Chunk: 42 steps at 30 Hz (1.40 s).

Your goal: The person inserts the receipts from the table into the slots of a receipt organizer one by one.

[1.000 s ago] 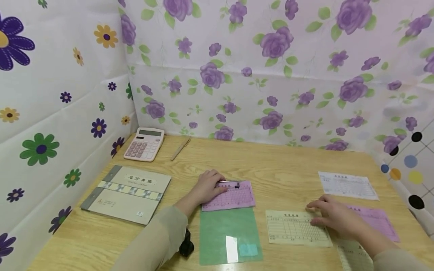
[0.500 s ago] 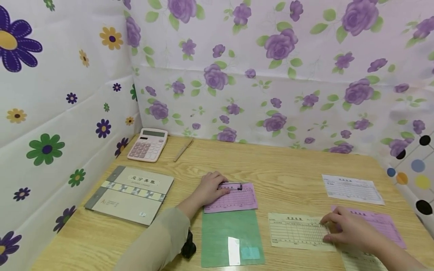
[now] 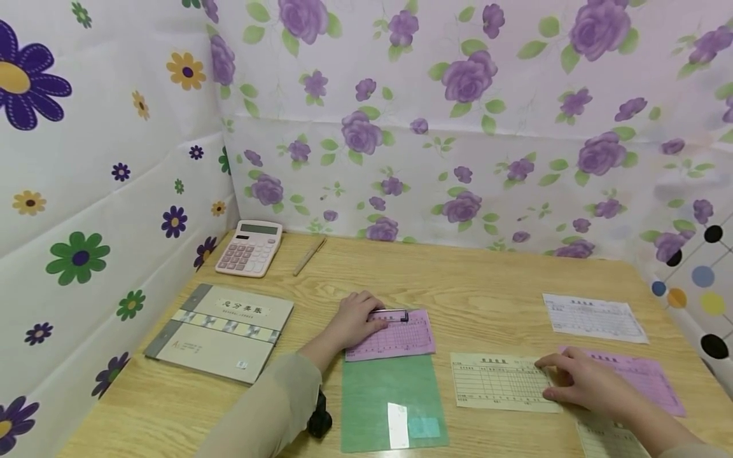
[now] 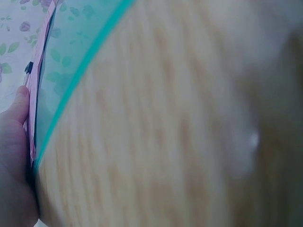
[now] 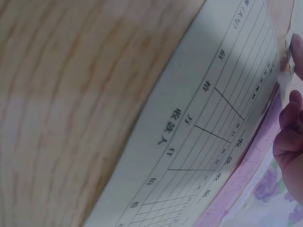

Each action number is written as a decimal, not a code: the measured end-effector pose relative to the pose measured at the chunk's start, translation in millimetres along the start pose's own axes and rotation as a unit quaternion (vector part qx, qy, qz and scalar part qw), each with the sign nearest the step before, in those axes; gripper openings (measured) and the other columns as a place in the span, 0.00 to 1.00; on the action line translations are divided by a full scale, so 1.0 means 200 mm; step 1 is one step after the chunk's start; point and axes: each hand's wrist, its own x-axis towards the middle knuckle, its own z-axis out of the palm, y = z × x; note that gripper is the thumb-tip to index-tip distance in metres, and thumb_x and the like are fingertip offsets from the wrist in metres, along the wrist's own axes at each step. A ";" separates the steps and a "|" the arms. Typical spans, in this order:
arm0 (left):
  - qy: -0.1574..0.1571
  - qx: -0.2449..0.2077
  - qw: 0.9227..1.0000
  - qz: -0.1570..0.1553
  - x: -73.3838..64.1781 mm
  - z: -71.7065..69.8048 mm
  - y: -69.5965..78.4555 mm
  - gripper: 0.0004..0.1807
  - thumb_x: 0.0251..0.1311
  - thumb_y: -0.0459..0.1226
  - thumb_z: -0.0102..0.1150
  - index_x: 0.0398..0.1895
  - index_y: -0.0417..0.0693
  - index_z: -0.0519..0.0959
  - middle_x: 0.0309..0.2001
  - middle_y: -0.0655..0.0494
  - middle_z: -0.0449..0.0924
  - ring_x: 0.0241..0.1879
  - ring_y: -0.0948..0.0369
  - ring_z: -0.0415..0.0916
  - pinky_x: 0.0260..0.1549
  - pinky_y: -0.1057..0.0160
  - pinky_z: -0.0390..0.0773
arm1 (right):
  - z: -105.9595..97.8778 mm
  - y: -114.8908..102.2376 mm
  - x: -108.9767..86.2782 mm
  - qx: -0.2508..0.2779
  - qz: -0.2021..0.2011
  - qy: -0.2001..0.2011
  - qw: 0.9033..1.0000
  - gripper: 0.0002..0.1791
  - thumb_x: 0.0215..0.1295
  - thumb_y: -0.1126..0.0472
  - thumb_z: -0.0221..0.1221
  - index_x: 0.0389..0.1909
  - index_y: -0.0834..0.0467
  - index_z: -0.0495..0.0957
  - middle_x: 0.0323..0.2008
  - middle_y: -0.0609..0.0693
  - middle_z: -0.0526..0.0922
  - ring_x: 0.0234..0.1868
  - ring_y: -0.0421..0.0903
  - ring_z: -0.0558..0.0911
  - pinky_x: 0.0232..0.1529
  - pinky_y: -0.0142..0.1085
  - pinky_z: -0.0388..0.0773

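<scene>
1. Pale yellow and rectangular, the printed paper slip (image 3: 495, 385) is at the near right part of the light brown wooden table (image 3: 481, 273), with its long axis going from left to right.
2. The right hand (image 3: 590, 385) is the nearer one. It comes from the right side, and its thumb and bent index finger seem to pinch the right end of the slip; so the slip extends to the left from this grip.
3. To the left of the slip, near but apart, lies the flat green clipboard (image 3: 389, 401). Its long axis goes from near to far; this crossing of the two axes, I judge, matters most.
4. The left hand (image 3: 355, 323) rests at the far left part of the clipboard, by the thin metal clip (image 3: 395, 310), its thumb over the pink printed sheet (image 3: 395, 340). Whether its fingers grip, I cannot tell.
</scene>
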 end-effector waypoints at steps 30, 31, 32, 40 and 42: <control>0.002 0.000 1.000 -0.003 0.00 0.01 0.00 0.21 0.60 0.53 0.58 0.51 0.52 0.76 0.48 0.59 0.73 0.48 0.58 0.66 0.52 0.54 0.62 | 0.02 -0.07 0.02 0.049 0.056 -0.010 0.997 0.26 0.59 0.50 0.62 0.55 0.59 0.73 0.32 0.44 0.72 0.29 0.36 0.69 0.29 0.32 0.68; 0.003 0.000 1.000 -0.002 0.00 0.00 0.00 0.21 0.60 0.53 0.58 0.51 0.52 0.77 0.48 0.58 0.73 0.48 0.58 0.66 0.52 0.53 0.62 | 0.02 -0.08 0.02 0.059 0.065 -0.011 0.996 0.26 0.59 0.50 0.63 0.55 0.59 0.73 0.32 0.44 0.72 0.30 0.36 0.70 0.29 0.32 0.69; 0.003 0.000 1.000 -0.001 0.00 0.00 0.00 0.21 0.60 0.53 0.57 0.51 0.52 0.77 0.48 0.58 0.73 0.47 0.58 0.66 0.52 0.53 0.62 | 0.02 -0.08 0.02 0.075 0.074 -0.013 0.994 0.27 0.59 0.51 0.63 0.56 0.59 0.73 0.32 0.45 0.72 0.30 0.38 0.70 0.29 0.32 0.68; -0.003 0.003 1.000 -0.001 0.00 0.01 -0.01 0.22 0.61 0.54 0.56 0.51 0.51 0.77 0.49 0.57 0.73 0.49 0.57 0.66 0.54 0.53 0.61 | -0.04 -0.08 0.00 0.231 0.113 0.001 0.966 0.28 0.60 0.55 0.62 0.58 0.63 0.70 0.31 0.53 0.68 0.27 0.42 0.68 0.24 0.34 0.69; -0.002 0.003 1.000 -0.001 0.00 0.01 0.00 0.22 0.60 0.54 0.56 0.51 0.51 0.77 0.49 0.57 0.73 0.49 0.57 0.66 0.54 0.53 0.61 | -0.06 -0.08 0.00 0.250 0.121 0.005 0.961 0.27 0.60 0.56 0.62 0.58 0.63 0.70 0.31 0.54 0.66 0.25 0.42 0.66 0.22 0.34 0.69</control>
